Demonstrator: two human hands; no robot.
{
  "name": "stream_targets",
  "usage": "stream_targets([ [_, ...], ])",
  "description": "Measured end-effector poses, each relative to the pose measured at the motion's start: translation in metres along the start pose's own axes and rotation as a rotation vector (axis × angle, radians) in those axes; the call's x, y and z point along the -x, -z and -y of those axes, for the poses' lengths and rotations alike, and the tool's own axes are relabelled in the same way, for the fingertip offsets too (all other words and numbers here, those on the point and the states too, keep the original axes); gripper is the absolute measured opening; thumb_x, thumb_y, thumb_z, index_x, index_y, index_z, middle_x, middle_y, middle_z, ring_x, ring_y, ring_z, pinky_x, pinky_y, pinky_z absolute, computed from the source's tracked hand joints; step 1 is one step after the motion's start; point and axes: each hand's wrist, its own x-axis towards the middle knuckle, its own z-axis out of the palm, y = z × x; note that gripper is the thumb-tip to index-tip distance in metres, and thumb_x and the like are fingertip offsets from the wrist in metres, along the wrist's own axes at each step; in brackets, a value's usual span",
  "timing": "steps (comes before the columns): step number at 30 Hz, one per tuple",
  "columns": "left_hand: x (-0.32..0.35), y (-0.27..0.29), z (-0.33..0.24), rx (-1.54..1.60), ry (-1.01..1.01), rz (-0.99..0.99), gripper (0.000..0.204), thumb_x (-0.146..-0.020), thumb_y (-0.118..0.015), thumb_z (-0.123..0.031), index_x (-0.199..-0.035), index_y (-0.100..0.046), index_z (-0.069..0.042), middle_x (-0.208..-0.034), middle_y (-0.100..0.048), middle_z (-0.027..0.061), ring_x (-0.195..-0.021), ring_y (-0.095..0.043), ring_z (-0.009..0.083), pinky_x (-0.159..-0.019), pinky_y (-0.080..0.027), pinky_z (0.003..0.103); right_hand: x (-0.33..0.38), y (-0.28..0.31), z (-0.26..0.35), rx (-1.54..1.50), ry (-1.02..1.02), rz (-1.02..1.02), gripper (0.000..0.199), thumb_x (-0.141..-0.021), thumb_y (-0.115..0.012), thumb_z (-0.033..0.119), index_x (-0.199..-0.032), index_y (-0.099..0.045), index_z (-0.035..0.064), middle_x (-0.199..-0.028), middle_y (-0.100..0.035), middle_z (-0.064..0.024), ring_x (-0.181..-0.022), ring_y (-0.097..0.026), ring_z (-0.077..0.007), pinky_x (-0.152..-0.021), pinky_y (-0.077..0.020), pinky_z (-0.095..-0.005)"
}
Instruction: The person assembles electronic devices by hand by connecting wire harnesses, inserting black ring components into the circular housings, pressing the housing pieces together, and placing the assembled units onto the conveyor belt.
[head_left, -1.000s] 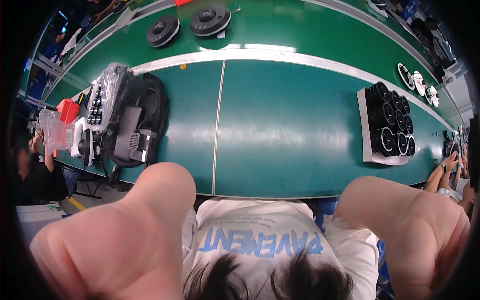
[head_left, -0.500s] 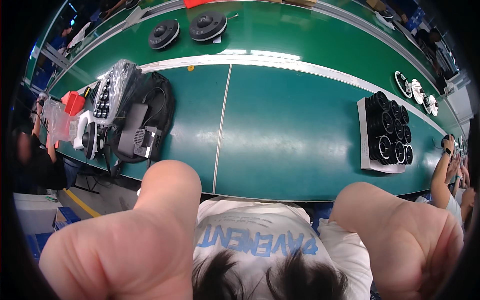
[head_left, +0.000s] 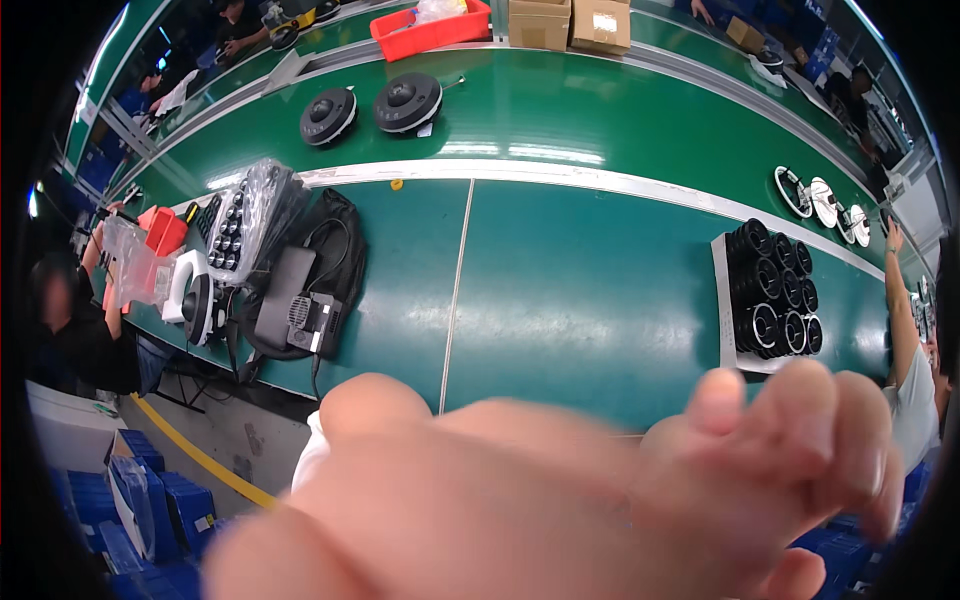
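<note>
Room: a factory hall with a long green counter (head_left: pixel 600 300) edged in pale strips, and a second green belt running behind it

Hands: both are raised very close to the camera and blurred; the left hand (head_left: pixel 420 490) fills the lower middle, the right hand (head_left: pixel 790 440) shows its fingers curled downward; nothing is seen inside either one, and whether they touch each other I cannot tell

Nearest work: a white flat tray of black round cylindrical parts (head_left: pixel 775 295) lies on the counter just beyond the right hand, the parts packed in tidy rows, probably so that they stay upright and easy to pick

Left cluster: a black box-shaped unit with loose cables (head_left: pixel 295 305) lies on a dark bag beside a clear plastic bag covering a tray of black round pieces (head_left: pixel 245 225), seemingly wrapped against dust

Far belt: two black round disc-shaped housings (head_left: pixel 370 108) sit side by side, well apart from the hands

Packages: a red rectangular plastic bin (head_left: pixel 430 28) and two brown cardboard boxes (head_left: pixel 570 22) stand at the top edge; blue crates (head_left: pixel 150 500) are stacked on the floor at lower left

Others: a person's bare arm (head_left: pixel 900 300) reaches in at the right rim
</note>
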Motion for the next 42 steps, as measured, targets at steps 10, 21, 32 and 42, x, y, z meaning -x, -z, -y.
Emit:
stream_targets([
  [10,0.007,0.014,-0.022,-0.016,-0.072,-0.054,0.014,-0.075,-0.049,-0.022,-0.077,-0.049,-0.008,-0.071,-0.044,-0.001,-0.076,-0.043,0.017,-0.079,-0.03,0.039,-0.002,0.008,-0.007,0.066,0.037,0.005,0.033,-0.081,-0.055,0.024,-0.113,-0.05,0.029,-0.13,-0.036,0.0167,-0.121,-0.03,-0.0079,-0.103,-0.0182,-0.0475],
  [21,0.03,-0.008,-0.071,-0.039,-0.222,-0.083,0.013,-0.074,-0.049,-0.022,-0.075,-0.049,-0.009,-0.071,-0.044,-0.0017,-0.076,-0.042,0.0171,-0.081,-0.029,0.04,0.015,-0.019,0.025,0.081,0.12,0.015,0.032,-0.083,-0.052,0.025,-0.114,-0.05,0.0294,-0.13,-0.036,0.0163,-0.12,-0.031,-0.008,-0.103,-0.0177,-0.0477],
  [32,0.008,0.004,-0.024,-0.043,-0.288,-0.142,0.012,-0.073,-0.049,-0.022,-0.073,-0.049,-0.009,-0.071,-0.043,-0.0024,-0.077,-0.042,0.0172,-0.083,-0.029,0.041,0.005,-0.011,-0.007,0.175,0.154,0.017,0.031,-0.084,-0.05,0.025,-0.115,-0.049,0.0298,-0.13,-0.036,0.0159,-0.12,-0.032,-0.0081,-0.103,-0.0172,-0.0478],
  [42,0.022,0.002,-0.034,0.004,-0.309,-0.23,0.012,-0.073,-0.048,-0.022,-0.072,-0.049,-0.01,-0.07,-0.043,-0.003,-0.077,-0.042,0.0173,-0.085,-0.028,0.042,0.001,-0.024,-0.034,0.328,0.187,0.049,0.03,-0.085,-0.048,0.026,-0.115,-0.049,0.0302,-0.13,-0.036,0.0155,-0.119,-0.032,-0.0081,-0.102,-0.0168,-0.0479],
])
